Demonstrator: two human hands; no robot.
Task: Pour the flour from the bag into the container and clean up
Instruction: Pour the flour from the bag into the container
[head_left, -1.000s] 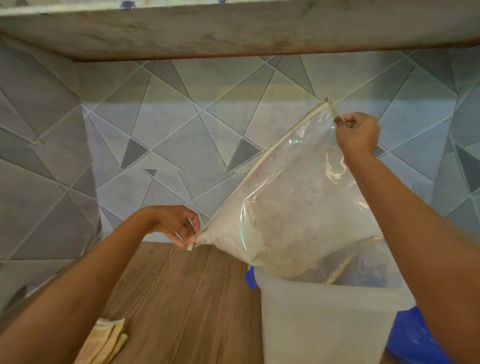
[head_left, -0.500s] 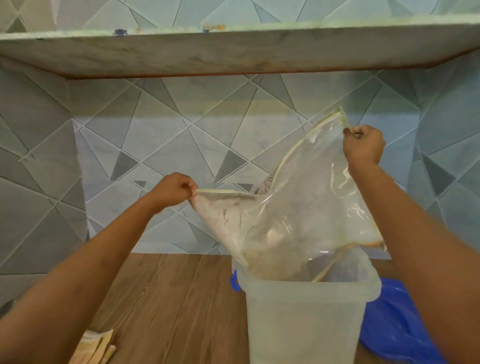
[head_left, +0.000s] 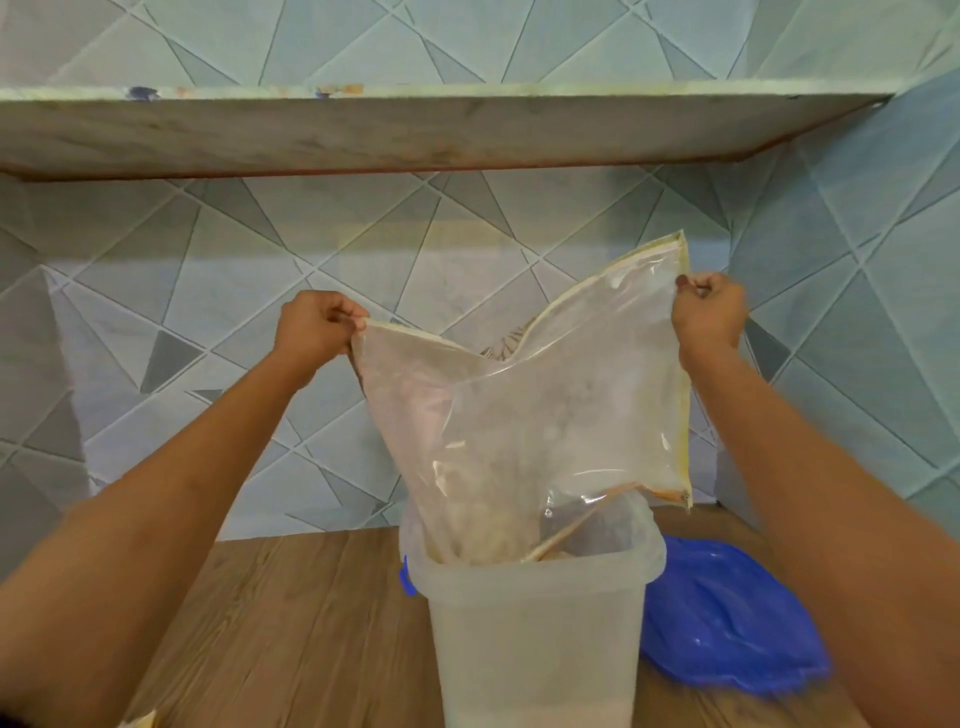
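The container (head_left: 535, 639) runs off the bottom edge; the bag (head_left: 524, 415) hides its inside.

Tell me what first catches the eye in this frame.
A clear plastic bag held up mid-frame, upended, with its mouth in the translucent container below. The left hand and right hand pinch its upper corners. A blue lid lies on the wooden counter, right of the container.

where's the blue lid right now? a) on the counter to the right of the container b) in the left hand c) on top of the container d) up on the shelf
a: the blue lid lies flat on the wooden counter right of the open container, while the left hand and right hand each pinch a top corner of the bag above it.
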